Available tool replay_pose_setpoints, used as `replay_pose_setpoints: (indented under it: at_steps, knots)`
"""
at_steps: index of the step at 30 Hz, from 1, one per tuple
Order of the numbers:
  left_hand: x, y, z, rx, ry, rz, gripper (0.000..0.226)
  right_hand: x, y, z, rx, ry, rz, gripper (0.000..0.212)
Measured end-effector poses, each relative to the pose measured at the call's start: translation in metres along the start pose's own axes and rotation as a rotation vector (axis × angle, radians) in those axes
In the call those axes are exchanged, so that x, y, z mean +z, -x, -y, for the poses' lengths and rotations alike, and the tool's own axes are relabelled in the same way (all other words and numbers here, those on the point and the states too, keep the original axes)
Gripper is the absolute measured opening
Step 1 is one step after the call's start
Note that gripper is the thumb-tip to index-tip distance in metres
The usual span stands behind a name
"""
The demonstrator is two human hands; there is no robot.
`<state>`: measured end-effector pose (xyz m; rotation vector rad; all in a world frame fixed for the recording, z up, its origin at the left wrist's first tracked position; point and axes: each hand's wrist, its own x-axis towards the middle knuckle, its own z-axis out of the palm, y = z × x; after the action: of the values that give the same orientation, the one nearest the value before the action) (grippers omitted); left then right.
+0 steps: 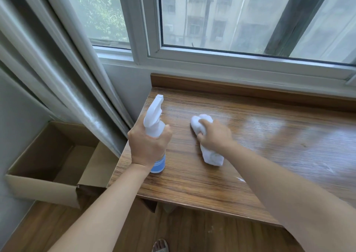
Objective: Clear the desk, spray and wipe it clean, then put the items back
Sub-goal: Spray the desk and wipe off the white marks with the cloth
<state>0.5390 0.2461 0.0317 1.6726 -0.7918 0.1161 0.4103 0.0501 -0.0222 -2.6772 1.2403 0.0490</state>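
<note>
Now wiping step. Right hand (215, 136) grips cloth (210, 153), pressed on surface (192, 178) near left end. Left hand (149, 146) holds bottle (154, 117) upright at left edge. Advice: long overlapping strokes, firm pressure, reach back corner and wet streaks on right.

The tabletop (269, 136) lies bare to my right; curtain (63, 82) and box (48, 165) crowd my left.
</note>
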Motion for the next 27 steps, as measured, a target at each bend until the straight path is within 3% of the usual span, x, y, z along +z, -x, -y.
replay_pose_setpoints:
  at_steps: [4,6,12,16,18,23,27]
  knots:
    - [-0.007,-0.003,0.0,-0.002,0.045,-0.001,0.027,0.003,-0.011,0.016,0.051,0.051,-0.016,0.029]
    - [-0.016,-0.007,0.0,-0.006,0.079,-0.065,0.034,0.002,-0.002,0.017,0.012,0.05,-0.017,0.031]
    - [-0.034,-0.027,0.01,-0.023,0.07,-0.161,0.035,0.011,0.064,0.029,-0.372,0.077,0.072,0.045]
    - [-0.045,-0.04,0.009,0.01,0.057,-0.076,0.03,0.007,0.085,0.035,-0.577,0.133,0.142,0.044]
    - [-0.054,-0.043,0.009,0.043,0.058,-0.064,0.029,0.006,0.069,0.039,-0.551,0.144,0.117,0.045]
    - [-0.074,-0.052,0.013,0.081,0.061,-0.032,0.029,0.017,0.008,0.077,-0.223,0.028,0.031,0.041]
    - [-0.092,-0.056,0.023,0.118,0.007,-0.015,0.031,0.026,0.009,0.108,-0.187,0.062,-0.053,0.036]
